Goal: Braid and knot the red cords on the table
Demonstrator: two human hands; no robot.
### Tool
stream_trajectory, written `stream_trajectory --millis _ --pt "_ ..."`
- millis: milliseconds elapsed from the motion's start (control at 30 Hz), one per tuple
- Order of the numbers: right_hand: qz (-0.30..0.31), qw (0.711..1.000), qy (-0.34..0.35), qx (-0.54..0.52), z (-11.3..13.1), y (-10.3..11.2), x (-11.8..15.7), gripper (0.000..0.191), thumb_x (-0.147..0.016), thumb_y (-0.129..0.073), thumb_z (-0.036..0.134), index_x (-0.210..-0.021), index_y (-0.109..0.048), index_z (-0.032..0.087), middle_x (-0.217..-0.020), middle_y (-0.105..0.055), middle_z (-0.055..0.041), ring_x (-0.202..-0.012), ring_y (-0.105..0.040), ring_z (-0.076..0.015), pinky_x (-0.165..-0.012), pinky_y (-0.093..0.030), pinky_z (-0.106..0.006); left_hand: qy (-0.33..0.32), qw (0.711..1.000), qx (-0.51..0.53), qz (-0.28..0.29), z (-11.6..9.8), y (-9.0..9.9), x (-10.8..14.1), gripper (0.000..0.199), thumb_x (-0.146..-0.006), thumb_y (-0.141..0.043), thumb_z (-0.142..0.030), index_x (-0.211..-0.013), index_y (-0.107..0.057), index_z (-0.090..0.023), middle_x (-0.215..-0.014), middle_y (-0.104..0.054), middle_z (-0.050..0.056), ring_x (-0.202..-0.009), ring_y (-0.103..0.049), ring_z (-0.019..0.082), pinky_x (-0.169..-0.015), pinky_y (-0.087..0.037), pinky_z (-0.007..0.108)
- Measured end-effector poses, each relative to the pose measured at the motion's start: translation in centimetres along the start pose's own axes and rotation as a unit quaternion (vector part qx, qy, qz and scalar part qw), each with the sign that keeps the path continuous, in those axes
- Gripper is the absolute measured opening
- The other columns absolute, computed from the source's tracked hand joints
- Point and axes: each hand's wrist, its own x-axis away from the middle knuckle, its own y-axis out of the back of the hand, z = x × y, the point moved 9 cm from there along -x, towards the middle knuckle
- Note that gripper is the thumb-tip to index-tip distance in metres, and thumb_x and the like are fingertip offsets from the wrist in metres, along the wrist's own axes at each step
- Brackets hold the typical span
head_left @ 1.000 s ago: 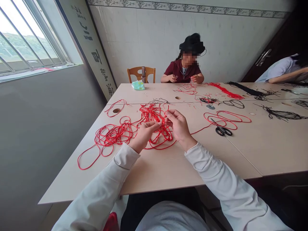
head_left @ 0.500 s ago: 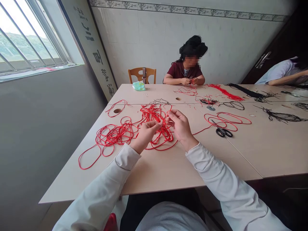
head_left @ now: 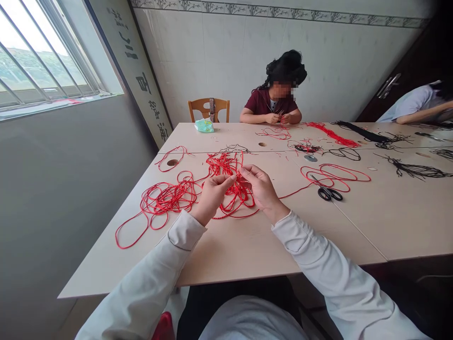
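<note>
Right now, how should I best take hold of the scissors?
Probably by the black finger loops, from the near side, with your right hand: the loops lie flat toward you, while the thin blades point away across the red cord.

Tiled wall [head_left: 339,52], barred window [head_left: 42,52], probably daylight
</note>
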Motion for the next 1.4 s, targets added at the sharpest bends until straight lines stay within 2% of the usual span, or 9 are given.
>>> stream_trajectory --millis 200,367,567,667,900,1100,1233,1300,1400 --pt "-0.028 0.999 0.016 -0.022 0.7 0.2 0.2 0.03 -0.064 -0.078 0.044 -0.074 -0.062 0.021 -0.075 -0.058 0.0033 -0.071 -0.055 -0.0105 -0.066 -0.048 -0.024 0.02 0.999 0.021 0.013 0.5 -0.6 0.2 0.042 -0.072 -0.071 -0.053 -0.064 -0.051 -0.017 -0.053 -0.019 -0.009 -0.048 -0.012 0.005 -0.045 -0.009 0.024" --pt "-0.053 0.998 0.02 -0.014 1.1 1.0 0.0 0.029 -0.064 -0.077 0.044 -0.073 -0.062 0.021 -0.078 -0.059 0.0029 -0.069 -0.054 -0.0098 -0.064 -0.048 -0.022 0.033 0.998 0.052 0.034 1.1 -1.0 0.2 0.041 -0.071 -0.072 -0.051 -0.066 -0.047 -0.019 -0.054 -0.019 -0.009 -0.046 -0.013 0.005 -0.044 -0.009 0.023" --pt "-0.045 0.999 0.017 0.0 1.0 1.1 -0.1 0.026 -0.067 -0.075 0.043 -0.075 -0.062 0.021 -0.078 -0.059 0.0031 -0.069 -0.055 -0.0098 -0.065 -0.048 -0.022 0.038 0.998 0.043 0.034 1.5 -0.8 0.0 0.024 -0.076 -0.068 -0.039 -0.079 -0.059 -0.016 -0.051 -0.025 -0.009 -0.045 -0.017 0.006 -0.043 -0.012 0.023" --pt "-0.06 0.998 0.031 0.011 1.2 1.4 -0.1 0.025 -0.069 -0.073 0.042 -0.074 -0.061 0.021 -0.076 -0.059 0.0031 -0.068 -0.055 -0.0096 -0.065 -0.048 -0.022 0.047 0.997 0.042 0.039 1.6 -0.9 0.0 0.02 -0.077 -0.066 -0.034 -0.085 -0.063 -0.016 -0.05 -0.026 -0.009 -0.044 -0.017 0.006 -0.043 -0.012 0.023" --pt "-0.105 0.99 0.09 0.033 2.2 2.5 -0.1 0.022 -0.072 -0.07 0.041 -0.073 -0.06 0.022 -0.074 -0.056 0.0029 -0.068 -0.053 -0.0104 -0.065 -0.049 -0.024 0.075 0.988 0.094 0.092 0.8 -2.2 0.6 0.026 -0.075 -0.068 -0.032 -0.094 -0.065 -0.014 -0.053 -0.022 -0.01 -0.045 -0.016 0.005 -0.044 -0.012 0.021" --pt "-0.082 0.991 0.089 0.061 2.4 2.0 0.0 0.023 -0.074 -0.07 0.044 -0.077 -0.062 0.023 -0.072 -0.056 0.003 -0.065 -0.053 -0.0102 -0.065 -0.049 -0.024 0.064 0.992 0.087 0.065 1.4 -1.3 0.2 0.031 -0.073 -0.071 -0.035 -0.097 -0.067 -0.015 -0.051 -0.025 -0.01 -0.043 -0.018 0.005 -0.042 -0.013 0.021" --pt "-0.058 0.991 0.09 0.075 2.0 1.3 0.1 0.026 -0.076 -0.069 0.048 -0.08 -0.063 0.023 -0.075 -0.058 0.0026 -0.066 -0.052 -0.0107 -0.065 -0.048 -0.024 0.037 0.996 0.058 0.064 1.6 -1.0 0.0 0.029 -0.075 -0.07 -0.041 -0.089 -0.068 -0.015 -0.054 -0.034 -0.007 -0.045 -0.026 0.005 -0.042 -0.018 0.019" --pt "-0.047 0.991 0.094 0.08 1.8 1.0 0.2 0.026 -0.077 -0.068 0.049 -0.08 -0.063 0.023 -0.074 -0.056 0.0027 -0.066 -0.051 -0.0109 -0.066 -0.048 -0.024 0.024 0.995 0.061 0.069 1.5 -1.1 -0.1 0.029 -0.074 -0.071 -0.042 -0.083 -0.067 -0.015 -0.06 -0.043 -0.005 -0.049 -0.035 0.004 -0.045 -0.027 0.017" --pt "-0.04 0.991 0.097 0.077 1.6 0.7 0.3 0.025 -0.079 -0.067 0.047 -0.082 -0.063 0.023 -0.075 -0.057 0.0025 -0.068 -0.05 -0.0109 -0.067 -0.047 -0.024 0.016 0.993 0.086 0.074 1.5 -1.4 -0.2 0.029 -0.073 -0.073 -0.041 -0.08 -0.065 -0.014 -0.072 -0.055 -0.001 -0.061 -0.05 0.006 -0.061 -0.044 0.019"
